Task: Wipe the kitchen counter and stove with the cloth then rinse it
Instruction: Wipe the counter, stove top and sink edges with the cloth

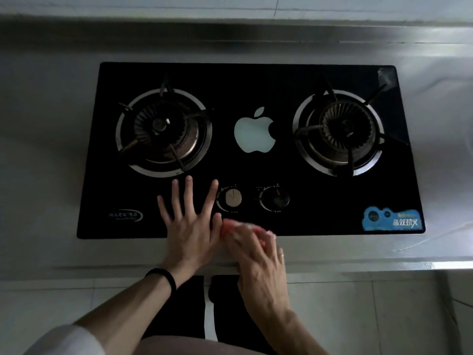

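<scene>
A black glass two-burner stove [256, 80] is set into a grey steel counter [46, 149]. My left hand [189, 226] lies flat with fingers spread on the stove's front edge, just left of the knobs. My right hand [258, 254] is blurred at the stove's front edge, gripping a pink and white cloth [234, 228] that presses on the glass below the left knob. Most of the cloth is hidden under my fingers.
The left burner [163, 131] and right burner [340, 131] carry pot supports. A pale knob [233, 197] and a dark knob [277, 198] sit front centre. A blue sticker [391, 219] marks the front right corner. Tiled floor lies below the counter edge.
</scene>
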Demonstrator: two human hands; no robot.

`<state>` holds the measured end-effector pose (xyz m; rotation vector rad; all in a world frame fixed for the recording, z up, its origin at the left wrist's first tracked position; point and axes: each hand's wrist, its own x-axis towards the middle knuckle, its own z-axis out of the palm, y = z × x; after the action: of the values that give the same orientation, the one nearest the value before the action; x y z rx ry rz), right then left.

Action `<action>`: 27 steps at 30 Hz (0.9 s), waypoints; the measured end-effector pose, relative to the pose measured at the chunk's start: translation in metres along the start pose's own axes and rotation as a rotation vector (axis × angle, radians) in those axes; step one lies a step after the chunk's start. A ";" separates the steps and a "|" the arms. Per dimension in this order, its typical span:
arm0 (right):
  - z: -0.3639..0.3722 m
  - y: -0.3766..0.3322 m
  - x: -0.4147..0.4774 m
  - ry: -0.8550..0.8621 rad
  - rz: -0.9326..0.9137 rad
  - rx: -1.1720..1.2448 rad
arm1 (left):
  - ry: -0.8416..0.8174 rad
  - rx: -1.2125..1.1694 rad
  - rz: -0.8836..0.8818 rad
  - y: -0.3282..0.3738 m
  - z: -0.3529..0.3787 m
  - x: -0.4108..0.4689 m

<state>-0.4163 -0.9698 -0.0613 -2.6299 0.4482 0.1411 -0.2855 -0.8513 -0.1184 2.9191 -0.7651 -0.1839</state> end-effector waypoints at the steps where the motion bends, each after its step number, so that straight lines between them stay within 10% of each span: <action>1: 0.005 0.003 -0.011 0.014 -0.038 0.012 | 0.006 0.000 0.006 0.000 0.000 0.000; 10: 0.011 0.014 0.001 0.148 0.399 0.026 | 0.004 0.013 0.001 -0.001 0.000 -0.001; 21: 0.033 -0.010 0.004 0.027 0.056 -0.040 | 0.014 0.029 -0.008 -0.002 0.002 0.000; 27: -0.002 0.086 -0.016 0.056 0.265 -0.075 | -0.002 0.031 0.004 -0.004 0.003 0.000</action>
<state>-0.4604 -1.0381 -0.0930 -2.6414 0.8257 0.1717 -0.2837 -0.8484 -0.1220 2.9473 -0.7806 -0.1765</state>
